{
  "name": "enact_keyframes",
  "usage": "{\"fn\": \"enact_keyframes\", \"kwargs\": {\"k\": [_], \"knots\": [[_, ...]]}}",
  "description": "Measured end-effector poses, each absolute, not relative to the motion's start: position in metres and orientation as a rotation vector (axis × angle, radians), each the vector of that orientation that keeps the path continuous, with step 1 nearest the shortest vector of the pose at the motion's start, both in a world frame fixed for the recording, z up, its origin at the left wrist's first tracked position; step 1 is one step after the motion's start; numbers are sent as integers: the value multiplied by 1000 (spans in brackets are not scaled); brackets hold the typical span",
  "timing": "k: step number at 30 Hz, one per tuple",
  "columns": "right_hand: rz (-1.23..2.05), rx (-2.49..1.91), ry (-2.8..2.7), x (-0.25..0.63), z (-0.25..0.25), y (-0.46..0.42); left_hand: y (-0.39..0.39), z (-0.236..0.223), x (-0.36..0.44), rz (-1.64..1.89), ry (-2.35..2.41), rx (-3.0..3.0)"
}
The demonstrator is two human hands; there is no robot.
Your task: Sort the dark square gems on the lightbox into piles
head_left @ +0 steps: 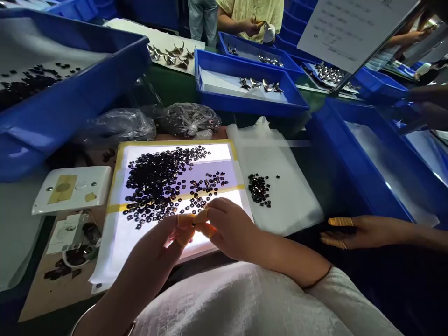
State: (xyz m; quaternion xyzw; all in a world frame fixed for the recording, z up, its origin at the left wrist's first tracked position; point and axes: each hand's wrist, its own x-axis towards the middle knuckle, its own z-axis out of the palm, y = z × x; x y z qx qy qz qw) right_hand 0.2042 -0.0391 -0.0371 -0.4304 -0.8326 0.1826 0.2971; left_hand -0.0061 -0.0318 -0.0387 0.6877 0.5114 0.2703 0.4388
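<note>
My left hand (171, 238) and my right hand (231, 228) meet over the front of a lit white panel (121, 252). Yellow covers wrap several fingertips on both. The fingers of each are closed in a pinch around a tiny dark piece, mostly hidden between them. Beyond my hands, a large heap of small black pieces (150, 175) spreads over the panel. A looser cluster of the same pieces (208, 182) lies just above my right hand. To the right, a smaller pile of black pieces (259, 189) rests on white paper (294, 200).
Left of the panel is a white switch plate (98, 186) with yellow tape. Clear plastic bags (191, 119) lie behind it. Blue trays (252, 105) with shiny metal parts stand farther back. At right, another person's hand (374, 231) with yellow finger covers reaches in.
</note>
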Motion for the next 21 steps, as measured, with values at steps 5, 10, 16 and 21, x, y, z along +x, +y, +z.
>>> {"fn": "enact_keyframes", "kwargs": {"k": [5, 10, 16, 21], "knots": [[448, -1030, -2175, 205, -43, -47, -37, -35, 5, 696, 1147, 1221], [593, -1191, -2009, 225, -36, -29, -36, -33, -16, 731, 1369, 1398], [443, -1364, -2441, 223, -27, -7, -33, -37, -37, 645, 1427, 2110], [266, -1437, -2692, 200, -29, 0, -37, -46, -30, 639, 1324, 2394]]}}
